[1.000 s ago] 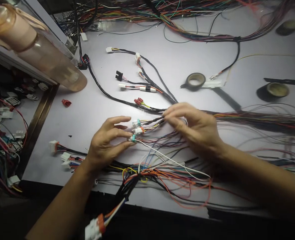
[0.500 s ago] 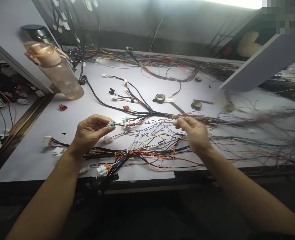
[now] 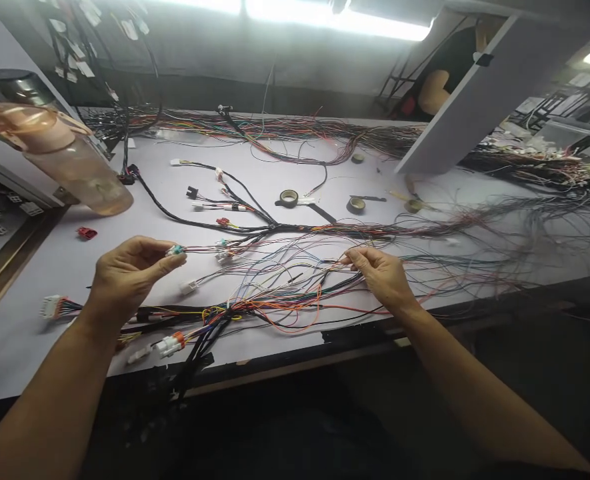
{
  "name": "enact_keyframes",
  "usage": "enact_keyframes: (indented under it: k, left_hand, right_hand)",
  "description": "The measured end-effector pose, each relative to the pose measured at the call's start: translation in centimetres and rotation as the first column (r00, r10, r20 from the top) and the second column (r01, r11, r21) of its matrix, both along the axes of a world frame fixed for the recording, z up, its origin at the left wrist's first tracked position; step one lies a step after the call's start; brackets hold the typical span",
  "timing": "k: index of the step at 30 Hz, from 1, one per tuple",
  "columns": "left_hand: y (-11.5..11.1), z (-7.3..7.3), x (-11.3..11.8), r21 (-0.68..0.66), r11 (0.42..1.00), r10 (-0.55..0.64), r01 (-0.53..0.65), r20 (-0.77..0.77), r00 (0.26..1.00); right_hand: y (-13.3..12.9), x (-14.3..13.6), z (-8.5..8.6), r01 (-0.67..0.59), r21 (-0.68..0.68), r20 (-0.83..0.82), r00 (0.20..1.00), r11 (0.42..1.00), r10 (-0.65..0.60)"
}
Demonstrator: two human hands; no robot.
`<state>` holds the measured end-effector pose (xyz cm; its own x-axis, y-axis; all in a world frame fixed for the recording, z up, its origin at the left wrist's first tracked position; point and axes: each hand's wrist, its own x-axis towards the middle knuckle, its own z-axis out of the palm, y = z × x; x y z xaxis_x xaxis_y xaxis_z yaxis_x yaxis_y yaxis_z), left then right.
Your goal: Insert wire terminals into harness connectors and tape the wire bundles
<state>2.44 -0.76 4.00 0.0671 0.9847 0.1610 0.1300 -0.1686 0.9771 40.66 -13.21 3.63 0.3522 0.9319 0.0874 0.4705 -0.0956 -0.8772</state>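
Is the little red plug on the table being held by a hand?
No, the red plug lies alone on the table, apart from the left hand, which pinches a teal connector.

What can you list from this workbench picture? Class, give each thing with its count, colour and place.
pale grey worktable: one, across the view
teal-tipped white connector: one, in the left fingers
loose multicoloured wires: many, centre
black-wrapped harness trunk: one, centre left
black tape rolls: two near the middle, more behind unclear
small red connector: one, left
translucent peach bottle: one, far left
left hand: pinching the connector
right hand: pinching thin wires
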Motion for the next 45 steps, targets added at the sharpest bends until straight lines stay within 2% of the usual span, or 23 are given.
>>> enact_keyframes:
  k: [4, 7, 9, 11, 15, 18, 22, 26, 28, 30, 34, 38, 41, 45]
  left_hand:
    - [-1.5, -0.6, -0.3, -0.076, 0.989, 0.121, -0.124, -0.051, 0.991]
    - [-2.2, -1.5, -0.2, -0.093, 0.981, 0.172, -0.172, -0.004, 0.985]
    - [-2.3, -2.0, -0.1, -0.098, 0.974, 0.209, -0.205, 0.029, 0.977]
    - [-2.1, -2.5, -0.1, -0.098, 0.968, 0.238, -0.232, 0.057, 0.969]
    - [-2.0, -2.9, -0.1, -0.062, 0.969, 0.243, -0.237, 0.099, 0.965]
    - [-2.1, -3.0, -0.1, -0.031, 0.972, 0.236, -0.234, 0.113, 0.965]
    - [-2.2, -3.1, 0.1, -0.024, 0.976, 0.218, -0.217, 0.117, 0.969]
    - [-2.2, -3.1, 0.1, -0.015, 0.982, 0.188, -0.188, 0.114, 0.975]
    - [-2.3, -3.0, 0.1, -0.013, 0.983, 0.183, -0.182, 0.111, 0.977]
    - [-2.3, -3.0, 0.1, -0.013, 0.983, 0.182, -0.181, 0.111, 0.977]
    - [-2.4, -2.8, 0.3, -0.021, 0.984, 0.177, -0.176, 0.121, 0.977]
    - [-2.3, -2.9, 0.3, -0.025, 0.987, 0.163, -0.161, 0.142, 0.976]
    - [-2.3, -2.9, 0.3, -0.025, 0.988, 0.155, -0.153, 0.151, 0.976]
    - [-2.3, -2.8, 0.3, -0.036, 0.986, 0.165, -0.161, 0.151, 0.975]
  right_hand:
    - [-2.8, 0.1, -0.2, -0.048, 0.066, 0.213, 0.977, 0.997, 0.033]
    - [-4.5, -1.3, -0.6, -0.217, 0.155, 0.375, 0.916, 0.964, 0.146]
    - [-4.9, -2.4, -0.7, -0.308, 0.166, 0.477, 0.856, 0.937, 0.197]
    - [-4.6, -3.3, -0.9, -0.331, 0.151, 0.54, 0.817, 0.932, 0.203]
    - [-2.6, -4.9, -1.1, -0.295, 0.079, 0.606, 0.773, 0.952, 0.189]
    - [-1.1, -6.0, -1.0, -0.321, 0.009, 0.642, 0.728, 0.947, 0.241]
    - [-0.3, -7.0, -0.9, -0.362, 0.006, 0.665, 0.698, 0.932, 0.266]
    - [0.4, -7.5, -0.8, -0.384, -0.115, 0.704, 0.619, 0.916, 0.348]
    - [0.9, -7.7, -0.7, -0.401, -0.135, 0.699, 0.609, 0.906, 0.374]
    - [1.2, -7.7, -0.2, -0.451, -0.078, 0.662, 0.643, 0.889, 0.385]
    - [0.7, -8.3, 1.1, -0.548, 0.121, 0.502, 0.753, 0.828, 0.425]
    - [-0.2, -10.1, 2.0, -0.523, 0.199, 0.158, 0.852, 0.829, 0.499]
    - [0.0, -11.6, 2.4, -0.452, 0.22, -0.12, 0.867, 0.864, 0.484]
    - [1.2, -13.2, 3.0, -0.4, 0.264, -0.284, 0.837, 0.878, 0.467]
